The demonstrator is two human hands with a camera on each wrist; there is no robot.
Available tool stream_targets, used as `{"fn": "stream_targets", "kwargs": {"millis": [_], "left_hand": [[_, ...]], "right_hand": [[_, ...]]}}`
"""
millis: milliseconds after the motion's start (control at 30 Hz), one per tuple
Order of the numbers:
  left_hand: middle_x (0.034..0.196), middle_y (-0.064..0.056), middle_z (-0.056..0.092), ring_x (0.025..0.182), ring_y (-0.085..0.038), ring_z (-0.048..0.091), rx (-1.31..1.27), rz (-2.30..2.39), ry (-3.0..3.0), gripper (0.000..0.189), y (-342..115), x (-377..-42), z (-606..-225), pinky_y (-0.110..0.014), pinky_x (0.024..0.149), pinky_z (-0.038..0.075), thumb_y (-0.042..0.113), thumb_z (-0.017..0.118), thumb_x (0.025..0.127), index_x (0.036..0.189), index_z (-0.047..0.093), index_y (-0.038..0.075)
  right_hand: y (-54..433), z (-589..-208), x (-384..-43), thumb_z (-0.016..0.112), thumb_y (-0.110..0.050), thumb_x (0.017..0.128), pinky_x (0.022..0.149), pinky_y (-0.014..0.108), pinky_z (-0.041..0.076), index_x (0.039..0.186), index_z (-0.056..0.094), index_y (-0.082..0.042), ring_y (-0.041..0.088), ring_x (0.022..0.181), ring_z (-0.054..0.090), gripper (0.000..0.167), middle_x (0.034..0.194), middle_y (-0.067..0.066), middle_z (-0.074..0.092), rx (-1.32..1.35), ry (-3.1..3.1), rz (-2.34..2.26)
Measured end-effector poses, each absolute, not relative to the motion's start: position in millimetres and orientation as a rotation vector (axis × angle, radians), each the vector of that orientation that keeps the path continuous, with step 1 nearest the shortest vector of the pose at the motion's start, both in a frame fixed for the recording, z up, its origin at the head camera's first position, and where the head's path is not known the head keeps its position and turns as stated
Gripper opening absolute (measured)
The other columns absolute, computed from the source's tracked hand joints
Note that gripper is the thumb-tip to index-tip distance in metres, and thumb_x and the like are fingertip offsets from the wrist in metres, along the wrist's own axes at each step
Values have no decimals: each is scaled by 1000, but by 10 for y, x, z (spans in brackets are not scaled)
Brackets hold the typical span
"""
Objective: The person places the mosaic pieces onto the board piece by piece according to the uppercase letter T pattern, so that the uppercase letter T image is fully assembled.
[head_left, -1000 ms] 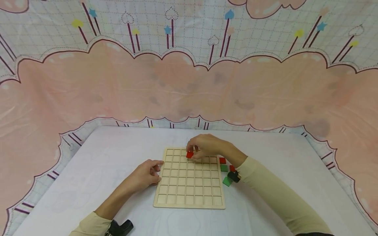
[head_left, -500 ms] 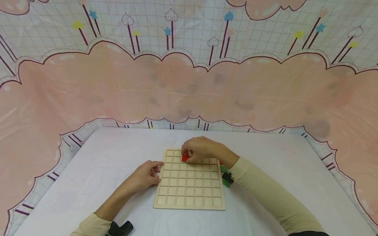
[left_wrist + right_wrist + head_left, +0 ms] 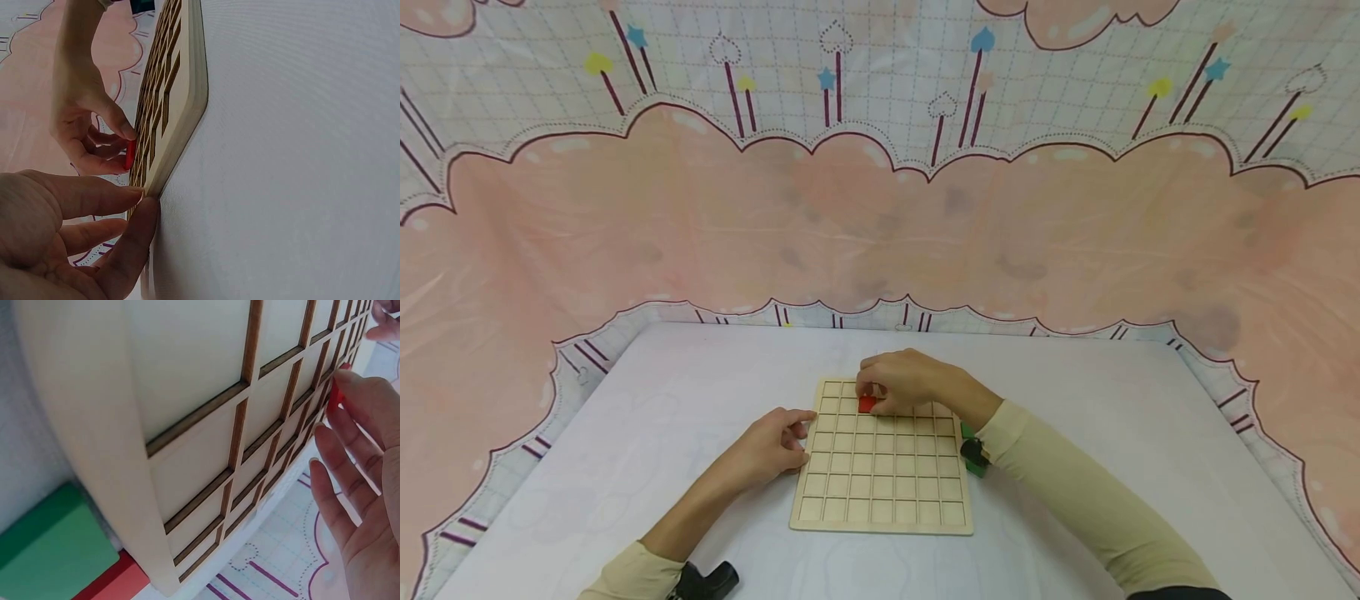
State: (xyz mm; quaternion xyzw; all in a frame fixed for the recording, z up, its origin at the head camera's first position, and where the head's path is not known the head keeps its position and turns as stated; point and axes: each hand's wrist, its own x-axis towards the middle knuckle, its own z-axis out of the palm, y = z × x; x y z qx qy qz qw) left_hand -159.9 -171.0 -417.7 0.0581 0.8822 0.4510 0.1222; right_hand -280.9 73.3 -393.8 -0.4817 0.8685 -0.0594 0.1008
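A red square tile (image 3: 867, 404) is pinched between the thumb and fingers of my right hand (image 3: 902, 381). It sits at a cell in the second row from the far edge of the wooden grid board (image 3: 882, 486), third column from the left. The right wrist view shows the thumb over the red tile (image 3: 334, 398), with the other fingers spread below. My left hand (image 3: 766, 446) touches the board's left edge with thumb and index finger. In the left wrist view, the fingertips of the left hand (image 3: 81, 244) meet at the board's rim.
Green tiles (image 3: 976, 469) lie beside the board's right edge, partly hidden by the right wrist's black camera (image 3: 974, 451). A red tile (image 3: 115, 579) pokes out under a green one (image 3: 59, 544) in the right wrist view. A white cloth (image 3: 715, 367) covers the table.
The right hand has carried the red tile left and slightly nearer, settling at its cell. Its wrist has come to cover some loose tiles. The left hand and board have stayed put.
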Motion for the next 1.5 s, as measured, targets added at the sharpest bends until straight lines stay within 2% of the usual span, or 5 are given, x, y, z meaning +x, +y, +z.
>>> {"fn": "stream_targets", "kwargs": {"millis": [433,633,933,1133,1500], "left_hand": [[102,-10,52,82,-19,53,162,1324,2574,60,-1700,-1588,-4168,-26,61,50,-12,72,80,138,56,-7],[104,-11,53,82,-19,53,169,1316,2582,61,-1700,-1604,-4172,-25,61,50,-11,72,80,139,55,-7],[104,-9,54,81,-17,53,198,1257,2627,60,-1700,-1631,-4179,-24,60,45,-12,72,79,137,57,-7],[104,-9,54,80,-17,53,193,1260,2620,60,-1702,-1618,-4167,-24,60,45,-12,72,79,137,57,-7],[106,-10,55,80,-16,54,207,1238,2635,61,-1693,-1613,-4159,-24,60,45,-12,73,78,137,57,-7]], "right_hand": [[741,-3932,-2811,75,-34,92,77,25,49,109,71,-25,3,89,57,20,101,-12,60,-1376,2558,-176],[791,-3882,-2795,74,-30,92,79,26,49,112,71,-24,3,90,58,21,105,-11,62,-1346,2537,-256],[966,-3820,-2796,75,-24,93,84,26,50,118,72,-17,10,97,61,26,110,-7,65,-1322,2486,-386],[1084,-3830,-2800,73,-21,94,86,26,51,118,72,-18,8,99,61,25,112,-9,66,-1295,2489,-398],[1296,-3834,-2720,75,-20,93,88,29,52,116,73,-17,13,102,62,24,110,-9,66,-1212,2492,-454]]}}
